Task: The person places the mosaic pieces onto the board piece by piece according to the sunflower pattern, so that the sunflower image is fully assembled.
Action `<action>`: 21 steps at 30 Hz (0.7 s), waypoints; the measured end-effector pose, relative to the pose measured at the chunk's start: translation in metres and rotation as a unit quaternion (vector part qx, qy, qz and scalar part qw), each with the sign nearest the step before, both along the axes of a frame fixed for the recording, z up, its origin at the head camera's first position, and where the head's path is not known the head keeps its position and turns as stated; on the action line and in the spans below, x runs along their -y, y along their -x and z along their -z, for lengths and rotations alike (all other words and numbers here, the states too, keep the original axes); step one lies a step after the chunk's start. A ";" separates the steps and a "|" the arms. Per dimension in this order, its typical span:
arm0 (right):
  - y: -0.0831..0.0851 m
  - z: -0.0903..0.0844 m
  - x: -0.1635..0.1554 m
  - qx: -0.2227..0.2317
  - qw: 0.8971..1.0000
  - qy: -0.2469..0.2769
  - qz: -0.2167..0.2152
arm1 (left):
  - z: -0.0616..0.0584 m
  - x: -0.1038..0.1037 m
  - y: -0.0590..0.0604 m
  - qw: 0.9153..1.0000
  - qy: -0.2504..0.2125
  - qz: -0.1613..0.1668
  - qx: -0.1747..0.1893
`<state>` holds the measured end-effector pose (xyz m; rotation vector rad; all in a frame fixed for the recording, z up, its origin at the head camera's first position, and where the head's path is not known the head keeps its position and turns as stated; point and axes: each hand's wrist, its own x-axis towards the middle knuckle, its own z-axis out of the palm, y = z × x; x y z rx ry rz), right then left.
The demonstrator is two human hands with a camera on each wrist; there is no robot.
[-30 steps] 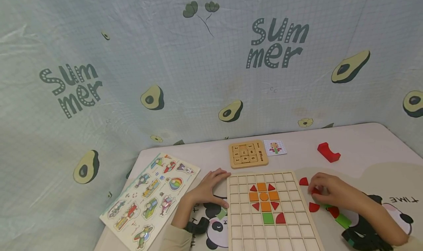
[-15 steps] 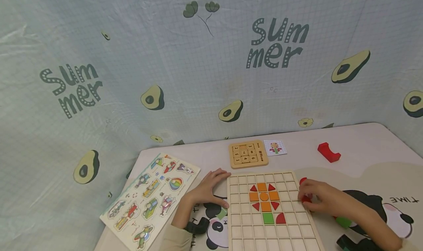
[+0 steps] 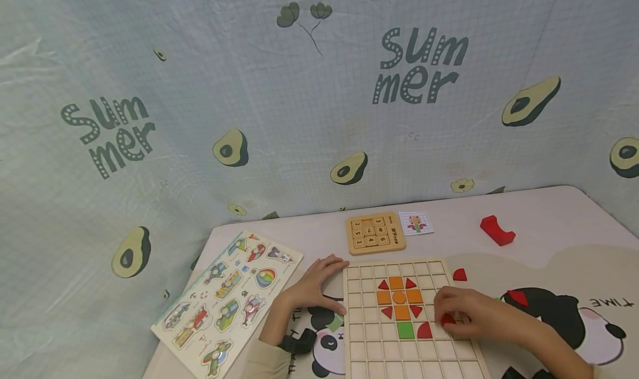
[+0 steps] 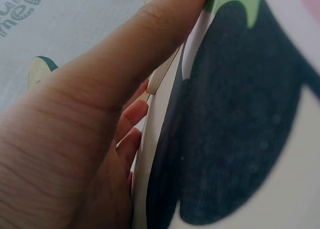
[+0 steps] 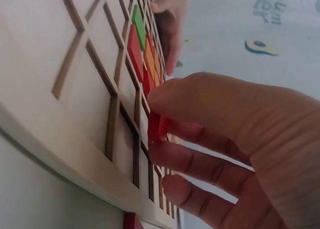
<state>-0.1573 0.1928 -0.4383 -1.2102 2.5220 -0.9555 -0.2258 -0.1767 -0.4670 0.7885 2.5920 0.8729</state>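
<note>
In the head view my right hand is over the right side of a wooden grid board, pinching a small red piece between thumb and fingers. The right wrist view shows that red block just above the grid, its outline partly covered by the fingertips. On the board lie orange squares, an orange disc, red triangles, a green square and a red quarter circle. My left hand rests at the board's left edge, thumb and fingers spread.
A red quarter circle lies just right of the board, with another red piece farther right. Behind stand a number slide puzzle, a pattern card and a red arch block. A picture puzzle board lies left.
My right hand has picked up a red piece from the table right of the board and carried it left over the grid. My left hand has stayed put.
</note>
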 end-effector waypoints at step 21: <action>-0.002 0.006 0.008 -0.008 1.000 0.011 -0.027 | 0.001 0.000 0.001 1.000 0.000 0.002 -0.003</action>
